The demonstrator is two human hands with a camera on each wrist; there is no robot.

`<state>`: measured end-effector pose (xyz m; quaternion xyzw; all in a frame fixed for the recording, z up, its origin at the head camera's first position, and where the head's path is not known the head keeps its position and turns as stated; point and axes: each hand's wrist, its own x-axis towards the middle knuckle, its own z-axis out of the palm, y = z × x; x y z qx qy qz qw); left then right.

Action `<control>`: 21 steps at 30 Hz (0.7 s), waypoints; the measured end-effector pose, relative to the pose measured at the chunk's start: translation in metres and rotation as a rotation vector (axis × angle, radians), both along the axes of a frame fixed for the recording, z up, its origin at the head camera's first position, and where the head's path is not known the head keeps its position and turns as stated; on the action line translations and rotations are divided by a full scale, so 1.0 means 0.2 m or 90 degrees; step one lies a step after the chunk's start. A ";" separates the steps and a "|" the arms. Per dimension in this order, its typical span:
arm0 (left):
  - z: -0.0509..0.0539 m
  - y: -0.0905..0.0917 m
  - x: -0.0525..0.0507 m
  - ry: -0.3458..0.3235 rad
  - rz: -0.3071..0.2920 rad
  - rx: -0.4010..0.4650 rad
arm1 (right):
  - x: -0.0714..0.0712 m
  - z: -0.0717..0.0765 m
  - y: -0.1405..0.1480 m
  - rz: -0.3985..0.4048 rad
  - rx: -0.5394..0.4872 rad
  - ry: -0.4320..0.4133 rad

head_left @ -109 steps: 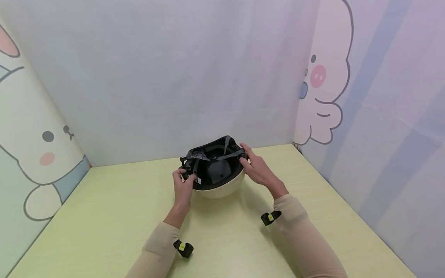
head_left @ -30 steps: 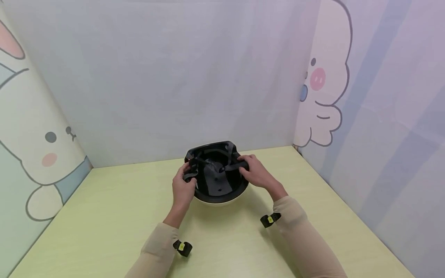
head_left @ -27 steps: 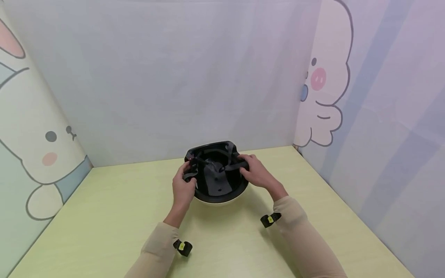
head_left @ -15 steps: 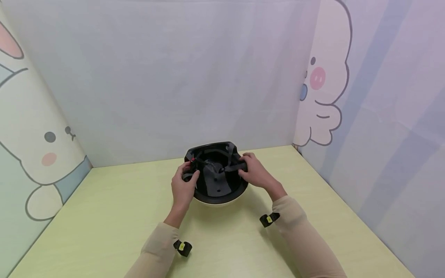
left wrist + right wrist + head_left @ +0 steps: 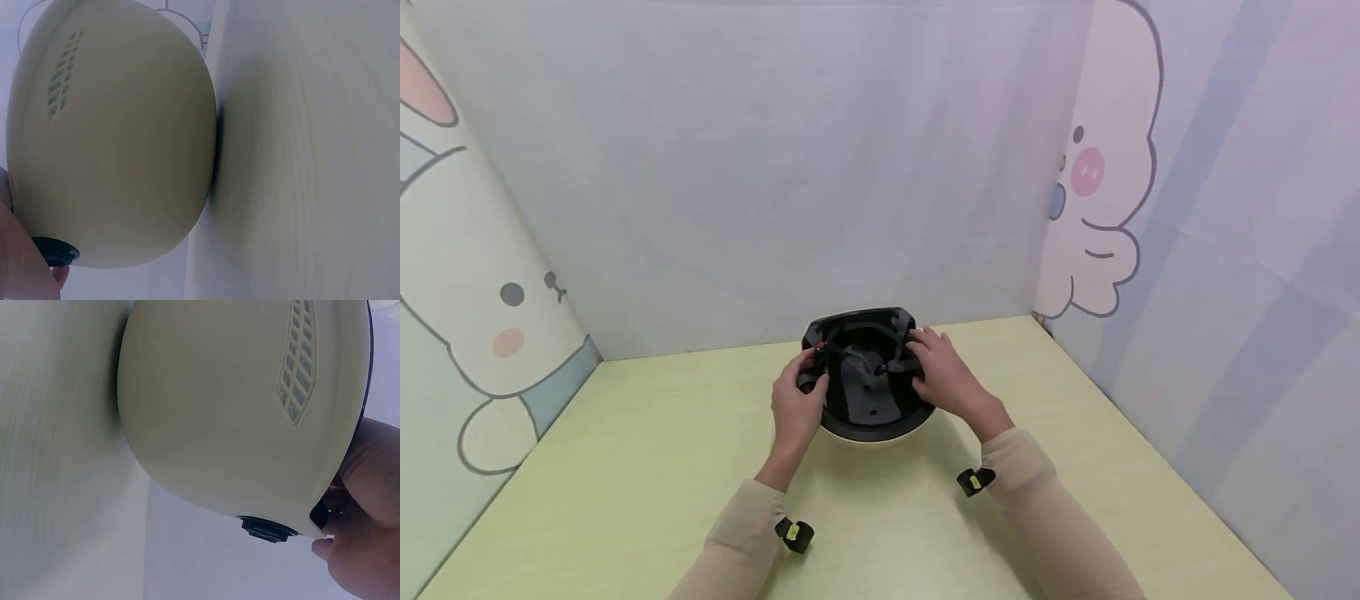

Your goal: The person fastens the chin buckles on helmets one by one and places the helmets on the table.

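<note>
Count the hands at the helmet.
2. The left hand is at the left side of the helmet, the right hand at its right side. No other hand shows.

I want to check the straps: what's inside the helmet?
Inside the helmet are a black lining, dark straps and, near the left hand, a small red piece. What lies behind that hand and the right hand is covered and can't be seen.

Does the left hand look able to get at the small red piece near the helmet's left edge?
Probably yes: the left hand grips the left side of the helmet, right beside the red piece, and nothing visible blocks the way. Whether they touch, I can't tell.
</note>
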<state>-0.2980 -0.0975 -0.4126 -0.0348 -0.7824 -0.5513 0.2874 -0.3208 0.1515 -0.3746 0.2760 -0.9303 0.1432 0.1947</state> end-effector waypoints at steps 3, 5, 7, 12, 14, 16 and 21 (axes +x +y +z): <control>0.00 0.00 0.00 0.005 0.005 -0.012 | 0.01 0.01 -0.03 0.020 0.042 0.011; 0.00 0.00 0.00 0.005 0.009 -0.017 | 0.02 0.01 -0.05 0.036 0.055 0.001; 0.00 0.00 -0.01 0.006 0.015 -0.020 | 0.02 0.02 -0.06 0.050 0.060 -0.010; 0.00 0.00 -0.01 0.011 0.033 -0.028 | 0.03 0.02 -0.08 0.065 0.064 -0.022; 0.01 0.00 -0.01 0.011 0.034 -0.031 | 0.02 0.01 -0.09 0.069 0.071 -0.020; 0.01 0.00 -0.01 0.009 0.032 -0.036 | 0.02 0.01 -0.10 0.072 0.080 -0.020; 0.02 -0.01 -0.02 -0.010 0.034 -0.065 | 0.01 0.02 -0.18 0.081 0.084 -0.055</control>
